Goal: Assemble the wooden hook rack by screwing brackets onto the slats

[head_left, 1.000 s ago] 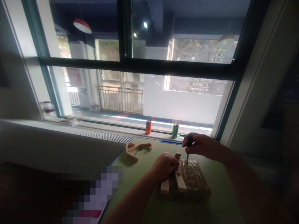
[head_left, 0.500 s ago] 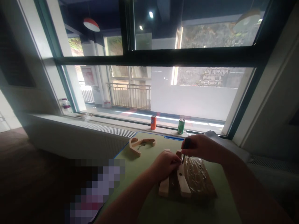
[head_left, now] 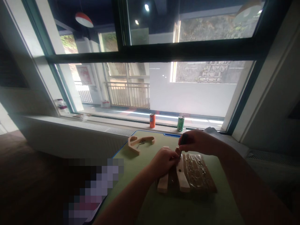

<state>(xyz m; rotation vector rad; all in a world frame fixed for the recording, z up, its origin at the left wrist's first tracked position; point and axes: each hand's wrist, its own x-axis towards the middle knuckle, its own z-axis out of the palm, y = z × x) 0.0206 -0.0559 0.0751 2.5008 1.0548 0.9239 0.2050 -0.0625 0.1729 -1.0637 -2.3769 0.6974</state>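
My right hand (head_left: 198, 143) grips the dark handle of a screwdriver (head_left: 184, 139), its shaft pointing down at a pale wooden piece (head_left: 182, 175). My left hand (head_left: 162, 161) is closed in a pinch by the screwdriver's tip, above that same piece; what its fingertips hold is hidden. A second wooden piece (head_left: 163, 183) runs beneath my left hand. Right of the pieces lies a brown board (head_left: 212, 184) with a clear plastic pack (head_left: 195, 167) of small hardware on top.
A bent wooden frame (head_left: 134, 148) rests at the table's (head_left: 131, 175) far left, small metal parts beside it. An orange can (head_left: 152, 121) and a green can (head_left: 180, 123) stand on the windowsill. Grey cloth or plastic (head_left: 217, 135) lies at the right.
The whole view has shifted slightly, so things sit a bit higher and further left. Both hands and the screwdriver stay at the same spot on the wooden piece.
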